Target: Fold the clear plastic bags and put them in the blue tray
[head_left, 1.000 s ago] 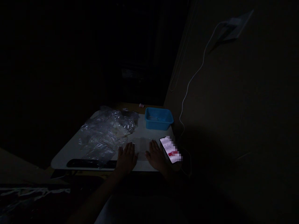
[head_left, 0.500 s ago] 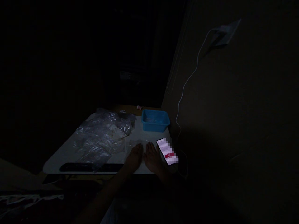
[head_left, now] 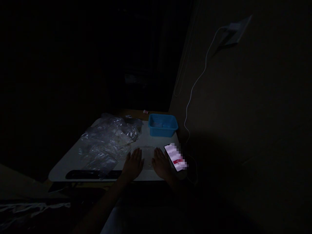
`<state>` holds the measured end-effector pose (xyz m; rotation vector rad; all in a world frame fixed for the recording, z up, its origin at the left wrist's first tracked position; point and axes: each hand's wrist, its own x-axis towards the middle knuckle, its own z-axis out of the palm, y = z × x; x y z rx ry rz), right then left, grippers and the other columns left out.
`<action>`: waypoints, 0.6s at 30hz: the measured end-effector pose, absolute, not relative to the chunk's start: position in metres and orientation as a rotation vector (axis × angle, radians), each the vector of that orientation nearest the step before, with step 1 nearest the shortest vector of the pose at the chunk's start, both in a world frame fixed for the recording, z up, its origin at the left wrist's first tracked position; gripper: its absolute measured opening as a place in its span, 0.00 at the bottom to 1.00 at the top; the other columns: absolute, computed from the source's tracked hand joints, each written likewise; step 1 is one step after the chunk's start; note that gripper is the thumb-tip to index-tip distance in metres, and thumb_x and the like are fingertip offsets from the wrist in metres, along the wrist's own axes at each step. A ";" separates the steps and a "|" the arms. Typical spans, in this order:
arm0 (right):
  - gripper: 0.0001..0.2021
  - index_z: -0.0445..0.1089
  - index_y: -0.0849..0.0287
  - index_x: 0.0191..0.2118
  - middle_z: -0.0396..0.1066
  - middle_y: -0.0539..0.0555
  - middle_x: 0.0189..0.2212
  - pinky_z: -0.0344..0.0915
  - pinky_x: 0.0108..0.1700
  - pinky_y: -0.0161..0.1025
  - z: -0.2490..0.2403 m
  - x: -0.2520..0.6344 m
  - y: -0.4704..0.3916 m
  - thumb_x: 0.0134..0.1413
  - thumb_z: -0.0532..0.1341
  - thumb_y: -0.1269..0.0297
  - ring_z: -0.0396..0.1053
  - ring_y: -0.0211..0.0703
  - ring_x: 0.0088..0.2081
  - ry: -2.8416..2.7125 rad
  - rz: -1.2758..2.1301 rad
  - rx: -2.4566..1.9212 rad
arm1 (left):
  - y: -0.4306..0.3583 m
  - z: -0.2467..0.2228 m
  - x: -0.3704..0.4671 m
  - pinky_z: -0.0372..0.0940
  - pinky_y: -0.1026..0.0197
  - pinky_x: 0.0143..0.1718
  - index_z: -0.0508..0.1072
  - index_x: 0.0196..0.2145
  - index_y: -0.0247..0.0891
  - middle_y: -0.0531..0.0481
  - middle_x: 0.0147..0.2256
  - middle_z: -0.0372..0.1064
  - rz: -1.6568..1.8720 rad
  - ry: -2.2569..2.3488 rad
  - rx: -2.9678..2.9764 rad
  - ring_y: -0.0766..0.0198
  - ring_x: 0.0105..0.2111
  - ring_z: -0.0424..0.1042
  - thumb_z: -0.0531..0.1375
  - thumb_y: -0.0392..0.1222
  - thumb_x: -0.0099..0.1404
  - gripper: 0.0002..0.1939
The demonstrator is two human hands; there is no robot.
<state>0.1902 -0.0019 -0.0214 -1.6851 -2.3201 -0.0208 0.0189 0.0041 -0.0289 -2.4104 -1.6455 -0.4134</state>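
Note:
In a very dark view, my left hand point(head_left: 133, 165) lies flat, fingers stretched out, on the left part of a clear plastic sheet or bag point(head_left: 147, 156). Opposite it, my right hand point(head_left: 161, 163) rests palm down with its fingers extended, near the right edge of that plastic. The plastic lies on a white table point(head_left: 142, 140). Just right of my right hand is a lit phone point(head_left: 174, 156), its screen partly blurred. A crumpled heap of clear plastic bags point(head_left: 104, 139) covers the table to the left of my left hand.
A blue basket point(head_left: 162, 131) stands at the table's back right. Behind the table is a small pink object point(head_left: 145, 111). A white cable point(head_left: 191, 94) hangs down the right wall from a socket point(head_left: 235, 31). A dark slot point(head_left: 95, 175) runs along the table's front edge.
My left hand has moved left, away from my right hand, and its fingers now lie flatter. More of the clear plastic shows between the hands. The view has shifted slightly.

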 end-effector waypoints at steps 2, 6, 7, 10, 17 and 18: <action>0.23 0.50 0.67 0.58 0.48 0.58 0.58 0.36 0.59 0.48 -0.019 0.193 -0.001 0.59 0.40 0.63 0.42 0.43 0.60 -2.313 0.016 -1.671 | 0.003 -0.028 0.020 0.48 0.46 0.53 0.57 0.54 0.28 0.37 0.56 0.52 -0.399 -1.641 -2.408 0.53 0.56 0.51 0.40 0.43 0.64 0.25; 0.23 0.50 0.68 0.58 0.48 0.58 0.58 0.36 0.59 0.45 -0.007 0.191 -0.001 0.56 0.44 0.67 0.41 0.44 0.60 -2.323 -0.026 -1.635 | 0.003 -0.027 0.021 0.48 0.46 0.53 0.57 0.55 0.27 0.37 0.56 0.51 -0.378 -1.650 -2.404 0.53 0.56 0.51 0.40 0.43 0.64 0.25; 0.24 0.49 0.68 0.58 0.48 0.58 0.59 0.36 0.59 0.46 -0.003 0.187 -0.001 0.56 0.45 0.67 0.40 0.44 0.60 -2.349 -0.053 -1.601 | 0.003 -0.027 0.021 0.48 0.46 0.53 0.57 0.55 0.28 0.37 0.56 0.51 -0.372 -1.660 -2.402 0.53 0.56 0.51 0.40 0.43 0.64 0.25; 0.24 0.48 0.67 0.58 0.46 0.58 0.59 0.34 0.60 0.46 0.003 0.171 -0.002 0.57 0.44 0.64 0.38 0.45 0.60 -2.447 -0.101 -1.485 | 0.003 -0.027 0.021 0.48 0.46 0.53 0.57 0.55 0.29 0.38 0.56 0.52 -0.350 -1.675 -2.397 0.53 0.56 0.51 0.41 0.42 0.63 0.25; 0.26 0.50 0.68 0.58 0.48 0.60 0.58 0.36 0.59 0.48 -0.015 0.161 0.002 0.59 0.40 0.55 0.41 0.45 0.60 -2.455 -0.122 -1.496 | 0.002 -0.028 0.019 0.47 0.47 0.53 0.57 0.55 0.28 0.38 0.56 0.51 -0.334 -1.656 -2.410 0.53 0.57 0.50 0.42 0.40 0.61 0.25; 0.26 0.50 0.68 0.58 0.48 0.61 0.58 0.36 0.59 0.48 -0.017 0.164 0.002 0.59 0.40 0.55 0.41 0.45 0.60 -2.443 -0.126 -1.519 | 0.002 -0.028 0.020 0.47 0.47 0.53 0.57 0.55 0.28 0.38 0.56 0.50 -0.341 -1.658 -2.408 0.53 0.57 0.50 0.42 0.40 0.62 0.25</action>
